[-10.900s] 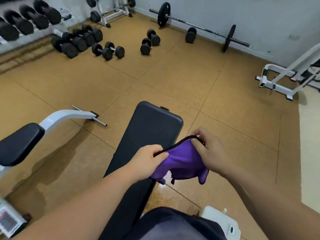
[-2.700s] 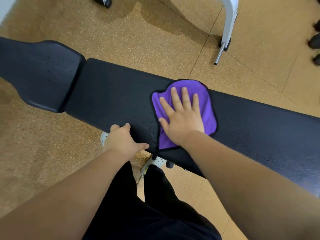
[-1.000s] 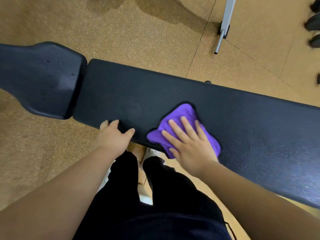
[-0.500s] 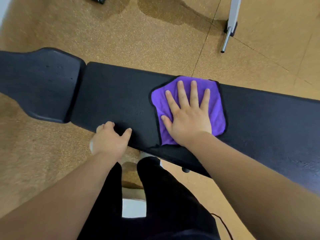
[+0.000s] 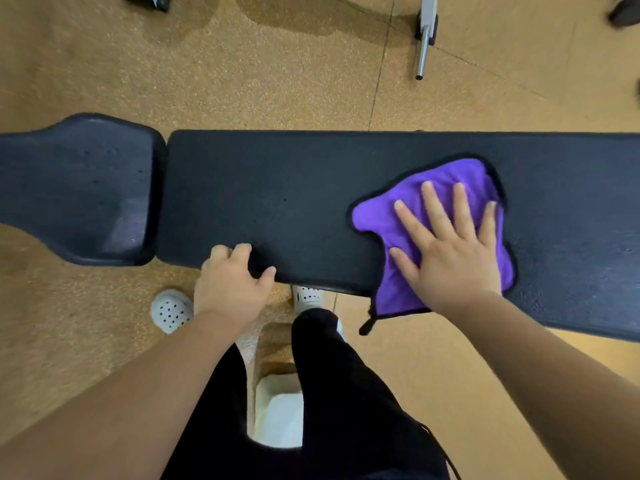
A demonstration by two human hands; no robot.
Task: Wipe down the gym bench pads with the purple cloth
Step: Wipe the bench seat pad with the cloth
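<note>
1. Since half a second ago, the purple cloth (image 5: 377, 216) has slid to the right along the long pad (image 5: 263, 202), farther from the gap between the two pads, and nearer to the pad's near edge. It was spread almost square then; it is now bunched on its left side.
2. The right hand (image 5: 450, 258) lies flat on the cloth, palm down, with the fingers straight and spread and the thumb out to the left. It presses the cloth against the pad and grasps nothing.
3. Most of the cloth sits on the right half of the long pad. Its near part hangs over the pad's near edge, and a small black loop dangles from the lower left corner.
4. The left hand (image 5: 228, 289) is at about the same place as before, on the near edge of the long pad towards its left end. Its fingers are hooked over the edge onto the top and the thumb is set against the edge, so it holds the pad.
5. The short pad (image 5: 79, 188) lies just beside the left end of the long pad, with a narrow gap between them.
6. Below the near edge are black trousers (image 5: 346, 393) and two white perforated clogs (image 5: 171, 310) on the speckled tan floor (image 5: 242, 81).
7. A metal bar (image 5: 424, 43) lies on the floor beyond the far edge of the bench.
</note>
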